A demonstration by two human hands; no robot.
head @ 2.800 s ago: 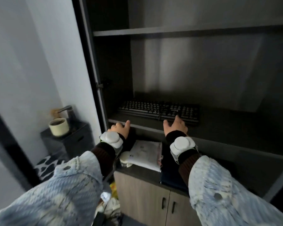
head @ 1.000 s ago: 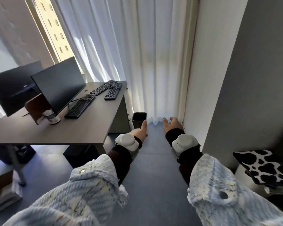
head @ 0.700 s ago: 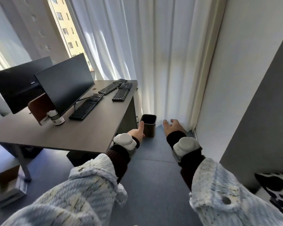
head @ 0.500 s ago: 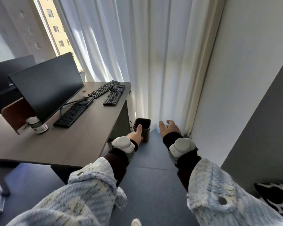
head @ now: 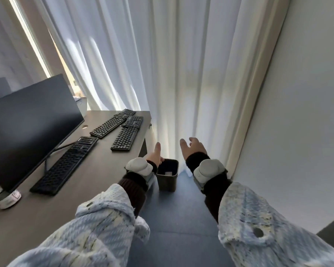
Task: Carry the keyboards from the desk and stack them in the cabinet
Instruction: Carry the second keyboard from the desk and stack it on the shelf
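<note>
Both my grips empty, fingers spread, hanging over floor (head: 177, 218) past worktop (head: 46, 212) corner. Bin (head: 167, 175) sits right under left grip (head: 154, 156), blocks low path. Monitor (head: 27, 116) walls off worktop's left side. Keyboards (head: 123, 138) lie flat, open air above them. Curtain (head: 181, 74) dead ahead.

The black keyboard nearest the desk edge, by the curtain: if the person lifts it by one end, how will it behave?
That keyboard looks like a thin, flat, rigid slab, so it should stay stiff rather than droop. Being long, it would probably tilt if held at one end; both the left hand and right hand are empty and open. A cable seems to lie at its far end and might drag.
</note>
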